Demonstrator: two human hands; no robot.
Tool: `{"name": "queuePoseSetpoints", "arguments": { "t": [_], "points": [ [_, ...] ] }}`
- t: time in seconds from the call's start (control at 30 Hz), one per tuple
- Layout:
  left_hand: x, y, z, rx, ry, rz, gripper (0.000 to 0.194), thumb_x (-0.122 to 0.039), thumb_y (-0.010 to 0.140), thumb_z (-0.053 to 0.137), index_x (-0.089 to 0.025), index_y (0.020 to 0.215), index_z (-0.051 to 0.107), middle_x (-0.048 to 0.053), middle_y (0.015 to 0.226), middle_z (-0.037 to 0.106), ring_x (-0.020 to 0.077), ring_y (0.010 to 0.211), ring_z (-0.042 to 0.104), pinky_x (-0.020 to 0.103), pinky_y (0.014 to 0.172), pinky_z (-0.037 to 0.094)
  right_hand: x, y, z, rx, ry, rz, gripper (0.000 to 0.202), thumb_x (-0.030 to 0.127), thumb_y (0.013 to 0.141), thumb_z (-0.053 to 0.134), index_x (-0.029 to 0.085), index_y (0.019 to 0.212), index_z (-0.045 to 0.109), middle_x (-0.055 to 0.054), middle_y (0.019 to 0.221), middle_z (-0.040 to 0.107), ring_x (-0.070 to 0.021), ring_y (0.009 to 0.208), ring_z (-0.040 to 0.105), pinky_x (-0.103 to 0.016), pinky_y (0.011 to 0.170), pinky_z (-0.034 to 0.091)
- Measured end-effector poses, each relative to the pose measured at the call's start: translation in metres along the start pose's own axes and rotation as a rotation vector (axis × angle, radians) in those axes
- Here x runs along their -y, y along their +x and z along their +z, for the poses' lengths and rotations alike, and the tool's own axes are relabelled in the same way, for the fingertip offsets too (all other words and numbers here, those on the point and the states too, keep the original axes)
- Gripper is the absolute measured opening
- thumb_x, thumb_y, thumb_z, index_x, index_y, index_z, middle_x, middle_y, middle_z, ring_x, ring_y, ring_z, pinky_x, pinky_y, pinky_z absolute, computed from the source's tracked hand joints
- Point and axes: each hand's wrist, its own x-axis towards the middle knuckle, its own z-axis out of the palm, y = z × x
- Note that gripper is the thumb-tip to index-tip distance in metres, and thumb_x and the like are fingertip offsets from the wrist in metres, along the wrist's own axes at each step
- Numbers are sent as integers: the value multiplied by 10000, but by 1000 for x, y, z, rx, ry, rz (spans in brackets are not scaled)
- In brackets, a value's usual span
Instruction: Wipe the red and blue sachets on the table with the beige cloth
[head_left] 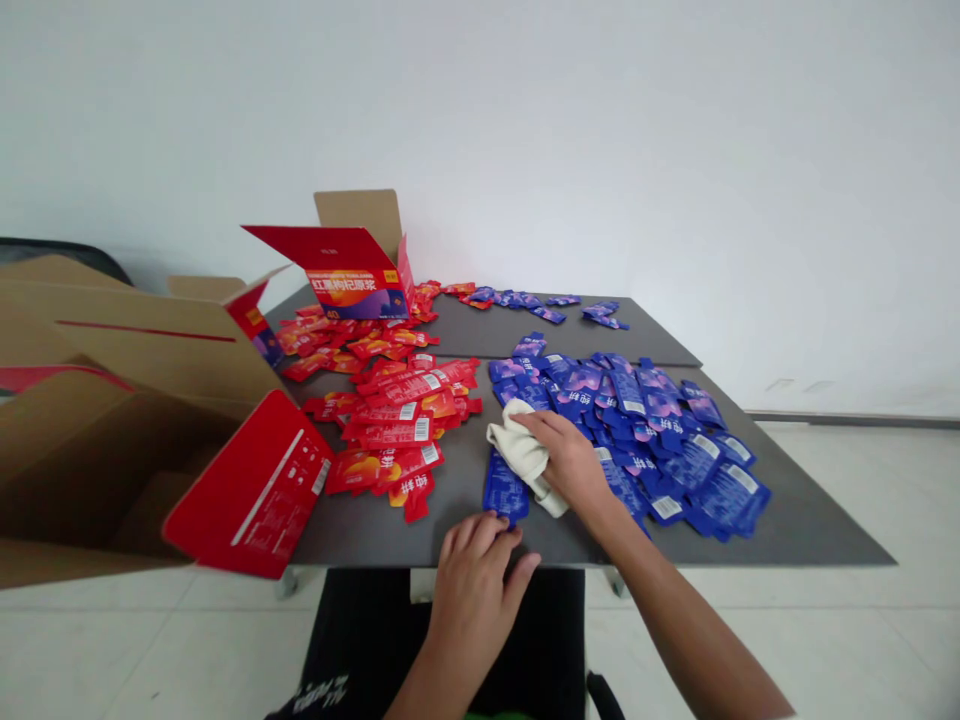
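A white cloth [523, 455] is bunched under my right hand [574, 462], whose fingers are closed on it. The cloth lies over the upper part of a blue pouch [505, 490] near the table's front edge. My left hand [477, 570] rests at the pouch's lower end, fingertips touching it, with the thumb spread away to the right. A large pile of blue pouches [637, 400] lies right beside and beyond my right hand. Red pouches [397, 425] are heaped to the left of the cloth.
An open cardboard box [255, 485] with a red flap juts in at the left. Another open red box [356, 285] stands at the back left. A few blue pouches [604, 314] lie on the far part of the grey table [795, 500], near the wall.
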Motion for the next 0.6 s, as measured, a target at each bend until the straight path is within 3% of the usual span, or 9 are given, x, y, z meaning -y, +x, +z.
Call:
{"name": "queuePoseSetpoints", "arguments": {
  "t": [0.07,0.13,0.2,0.3,0.43,0.6],
  "points": [
    [-4,15,-4,58,36,-44,193,-397,999,644,-229,1004,738,59,1045,711,279,1016,649,471,901,510,-1,-8,-6,-183,123,16,415,142,958,614,249,1354,678,-109,1249,712,-262,1124,686,-374,968,558],
    [-6,29,-3,53,86,-72,287,-427,979,668,-206,1156,710,95,1164,683,302,1086,625,491,934,511,-1,-22,-10,-330,242,51,353,183,946,652,250,1288,710,-93,1185,730,-251,1062,702,-366,927,564],
    [-7,40,4,28,136,-90,527,-424,939,719,-142,1369,603,160,1328,616,337,1203,579,506,988,505,-4,-38,-11,-425,327,106,294,221,940,675,239,1228,732,-83,1148,745,-249,1033,710,-364,916,564],
    [-8,50,15,56,205,-138,703,-420,891,768,-91,1461,520,205,1391,573,366,1244,558,512,1017,507,-12,-63,-11,-491,389,194,267,262,959,655,230,1210,738,-82,1167,760,-252,1032,722,-361,911,569],
    [-16,66,11,175,285,-214,688,-437,888,763,-76,1435,553,211,1326,608,372,1194,592,513,1008,524,-20,-86,-10,-533,413,260,242,290,953,665,238,1167,766,-69,1130,785,-249,981,740,-336,857,585],
    [-26,88,-14,337,308,-291,456,-209,922,649,-75,1356,604,186,1174,695,341,1086,686,425,866,589,-23,-95,-10,-586,425,348,255,312,955,661,237,1168,779,-79,1102,802,-251,938,754,-339,814,598]
  ]
}}
